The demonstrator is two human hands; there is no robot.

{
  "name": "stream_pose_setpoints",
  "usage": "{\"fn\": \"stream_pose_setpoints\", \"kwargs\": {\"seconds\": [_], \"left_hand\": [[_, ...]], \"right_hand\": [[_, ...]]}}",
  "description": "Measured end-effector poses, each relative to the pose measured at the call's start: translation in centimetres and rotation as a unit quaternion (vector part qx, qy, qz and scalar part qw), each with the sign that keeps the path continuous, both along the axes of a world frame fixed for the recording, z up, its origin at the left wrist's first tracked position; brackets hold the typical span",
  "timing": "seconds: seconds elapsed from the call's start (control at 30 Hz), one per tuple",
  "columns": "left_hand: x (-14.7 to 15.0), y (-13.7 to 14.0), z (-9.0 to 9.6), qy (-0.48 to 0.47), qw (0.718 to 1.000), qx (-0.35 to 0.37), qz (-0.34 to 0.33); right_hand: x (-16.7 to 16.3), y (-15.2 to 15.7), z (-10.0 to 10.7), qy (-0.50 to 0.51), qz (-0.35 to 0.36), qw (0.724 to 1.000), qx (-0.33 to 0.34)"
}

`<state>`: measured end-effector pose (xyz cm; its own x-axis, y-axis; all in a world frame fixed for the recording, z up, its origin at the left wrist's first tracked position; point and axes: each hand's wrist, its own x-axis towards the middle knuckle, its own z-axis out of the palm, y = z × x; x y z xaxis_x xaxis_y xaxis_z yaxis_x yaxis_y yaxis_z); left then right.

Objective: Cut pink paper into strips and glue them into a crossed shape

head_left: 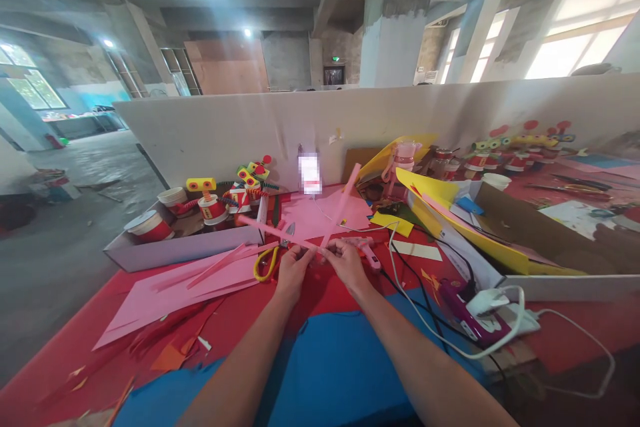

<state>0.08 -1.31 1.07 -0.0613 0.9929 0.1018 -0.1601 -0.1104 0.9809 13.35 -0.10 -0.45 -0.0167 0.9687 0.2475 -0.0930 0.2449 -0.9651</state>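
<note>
Two pink paper strips meet at an angle between my hands. One paper strip (270,229) runs up to the left; the other paper strip (343,203) rises to the right. My left hand (295,265) pinches them near the joined ends. My right hand (345,263) pinches at the same corner, close beside it. How the ends overlap is hidden by the fingers. Yellow-handled scissors (267,263) lie just left of my left hand. A pink glue gun (369,253) rests right of my right hand. Pink paper sheets (135,307) with loose strips spread on the left.
A white box (185,250) holds paper-cup figures (213,209) at the left. Behind my hands stands a blurred bright phone-like screen (310,173). White cables and a purple power strip (470,313) lie at the right, near a box (560,287) with yellow card.
</note>
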Motion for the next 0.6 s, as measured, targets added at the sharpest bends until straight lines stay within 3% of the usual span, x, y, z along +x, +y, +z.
{"fn": "stream_pose_setpoints", "kwargs": {"seconds": [0.13, 0.37, 0.6], "left_hand": [[-0.03, 0.11, -0.07, 0.011, 1.000, 0.012, -0.026], [-0.45, 0.38, -0.14, 0.047, 0.998, 0.010, -0.033], [-0.21, 0.02, 0.35, 0.052, 0.998, 0.014, -0.028]], "right_hand": [[-0.34, -0.04, -0.35, 0.020, -0.032, 0.999, -0.006], [-0.04, -0.32, 0.18, -0.005, -0.001, 0.999, -0.034], [-0.30, -0.40, 0.10, 0.002, -0.029, 0.999, -0.042]]}}
